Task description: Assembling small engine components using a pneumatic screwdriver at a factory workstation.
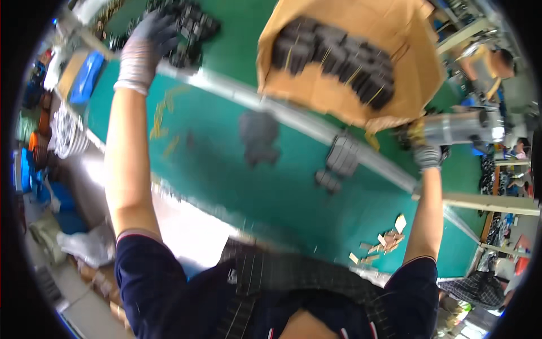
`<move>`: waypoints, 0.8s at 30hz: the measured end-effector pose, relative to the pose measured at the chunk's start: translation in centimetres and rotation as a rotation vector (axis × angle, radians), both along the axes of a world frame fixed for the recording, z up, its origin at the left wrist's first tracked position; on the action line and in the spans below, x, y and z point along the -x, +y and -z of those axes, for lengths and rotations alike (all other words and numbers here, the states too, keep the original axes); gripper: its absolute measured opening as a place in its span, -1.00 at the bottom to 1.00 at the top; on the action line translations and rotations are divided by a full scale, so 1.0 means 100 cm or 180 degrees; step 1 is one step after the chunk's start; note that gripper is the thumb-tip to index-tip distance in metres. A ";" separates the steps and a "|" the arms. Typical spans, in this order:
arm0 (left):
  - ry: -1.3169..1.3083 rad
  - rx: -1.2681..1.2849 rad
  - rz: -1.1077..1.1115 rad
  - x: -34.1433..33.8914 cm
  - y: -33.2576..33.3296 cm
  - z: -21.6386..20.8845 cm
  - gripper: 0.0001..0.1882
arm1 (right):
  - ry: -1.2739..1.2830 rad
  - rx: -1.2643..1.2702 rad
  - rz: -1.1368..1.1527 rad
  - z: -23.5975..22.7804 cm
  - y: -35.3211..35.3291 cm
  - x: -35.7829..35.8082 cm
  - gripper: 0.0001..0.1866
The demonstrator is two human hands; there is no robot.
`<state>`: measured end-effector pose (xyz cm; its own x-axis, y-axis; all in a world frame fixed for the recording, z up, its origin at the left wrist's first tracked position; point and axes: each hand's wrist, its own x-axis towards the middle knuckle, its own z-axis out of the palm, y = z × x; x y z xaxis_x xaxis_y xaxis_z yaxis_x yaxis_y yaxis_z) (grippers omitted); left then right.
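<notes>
Head view, and it's kinda blurry from my end. The left hand in a grey knit glove with a striped cuff [152,37] is at the heap of small black blocky parts [195,25] on the far side; fingers look loosely extended, but I can't tell if they're pinching anything. The right hand in a similar glove [427,153] is by the near right corner of the open tan cardboard box [420,73], right against a shiny grey cylinder [457,128]. Can't tell if it's gripping that.

Inside the box, bundles of black blocks [333,53] sit in rows, thin yellow bands presumably stopping them scattering, box walls penning them in. Loose yellow bands [160,116] lie on the green tabletop [226,189], within easy reach I guess, near a blurred dark grey stack [259,135].
</notes>
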<state>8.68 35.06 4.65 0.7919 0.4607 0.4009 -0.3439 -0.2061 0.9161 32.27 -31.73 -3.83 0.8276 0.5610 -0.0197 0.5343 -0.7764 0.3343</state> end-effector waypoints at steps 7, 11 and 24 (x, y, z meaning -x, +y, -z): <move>0.1548 -0.2691 0.0410 0.074 -0.207 0.054 -0.59 | 0.1612 -0.2134 -0.0845 -0.068 0.074 0.212 -0.57; 0.1766 -0.3785 -0.0217 0.093 -0.239 0.074 -0.57 | 0.1410 -0.1893 -0.1501 -0.051 0.115 0.273 -0.56; 0.1660 -0.3318 0.0746 0.106 -0.281 0.058 -0.71 | 0.0992 -0.1675 -0.0567 -0.001 0.131 0.231 -0.59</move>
